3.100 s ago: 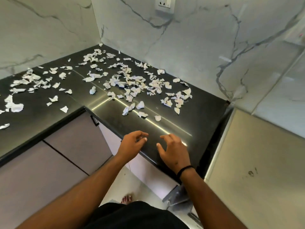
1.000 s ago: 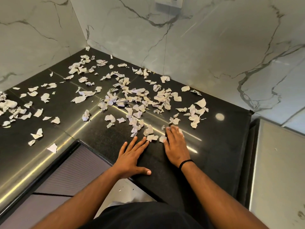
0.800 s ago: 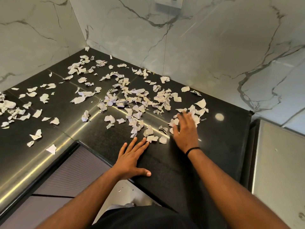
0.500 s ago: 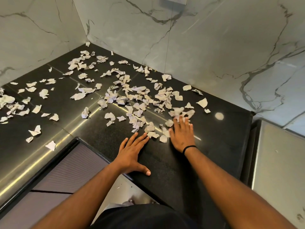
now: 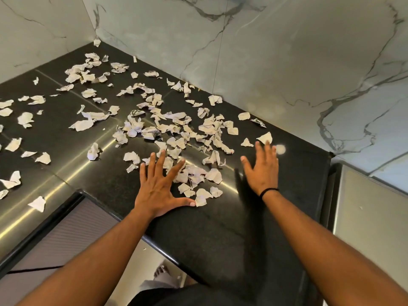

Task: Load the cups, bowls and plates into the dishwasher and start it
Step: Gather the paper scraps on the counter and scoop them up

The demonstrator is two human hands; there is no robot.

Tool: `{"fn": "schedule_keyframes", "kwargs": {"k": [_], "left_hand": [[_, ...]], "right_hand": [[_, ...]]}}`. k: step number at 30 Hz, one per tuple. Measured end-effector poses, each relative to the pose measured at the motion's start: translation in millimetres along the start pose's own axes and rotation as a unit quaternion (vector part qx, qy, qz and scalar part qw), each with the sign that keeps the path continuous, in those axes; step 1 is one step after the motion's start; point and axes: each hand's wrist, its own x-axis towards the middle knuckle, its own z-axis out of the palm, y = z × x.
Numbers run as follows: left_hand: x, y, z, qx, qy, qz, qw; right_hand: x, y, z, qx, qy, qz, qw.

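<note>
The left hand [image 5: 162, 186] lies flat on the black worktop [image 5: 220, 235] with its fingers spread wide, and the fingertips touch the near edge of a loose heap of torn paper scraps [image 5: 194, 175]. The right hand [image 5: 261, 168] is also open with straight fingers, near a single scrap [image 5: 265, 138] at the far right; it looks a little blurred, so I cannot tell if it presses the surface or hovers just above it. Neither hand holds anything.

The task's own things, the cups, bowls and plates, and the dishwasher, are not visible anywhere in this view. What lies here is only paper: very light, soft, crumpled, and easy to slide on the shiny stone. I judge it is better to sweep such pieces together with flat palms and to pinch up a heap than to take them one by one. Dishes, when they come, will be stiff, breakable and maybe slippery, so a hold on the rim is safer.

The worktop is cut off at the left, and a grey panel [image 5: 371, 217] at the right is only partly seen; what it is, is unclear.
</note>
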Motion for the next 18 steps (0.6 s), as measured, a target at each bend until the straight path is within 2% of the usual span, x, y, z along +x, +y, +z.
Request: {"fn": "schedule_keyframes", "kwargs": {"k": [2,4,8,11,14,16,18], "left_hand": [[6.8,-1.0,0.3,0.000,-0.009,-0.004,1.000],[10.5,-2.3,0.8,-0.004,-0.012,-0.015,1.000],[15.9,-3.1,2.7,-0.027,0.001,-0.038,0.999],[18.0,-3.4,3.5,-0.027,0.001,-0.040,0.999],[19.3,-3.7,3.2,-0.025,-0.002,-0.038,0.999],[19.9,-3.4,2.2,-0.024,-0.007,-0.037,0.999],[20.8,-3.1,2.3,-0.016,-0.014,-0.038,0.999]], "right_hand": [[21.9,10.2,1.9,0.020,-0.043,0.050,0.998],[29.6,7.2,10.1,-0.004,-0.068,0.058,0.996],[4.6,-27.0,29.4,0.002,-0.090,-0.055,0.994],[-22.9,-48.6,39.0,0.087,-0.118,-0.127,0.981],[-30.1,-49.3,40.8,0.156,-0.040,-0.123,0.979],[-14.2,-38.7,40.2,0.131,0.017,-0.088,0.987],[13.5,-27.5,37.8,0.098,0.020,-0.020,0.995]]}}
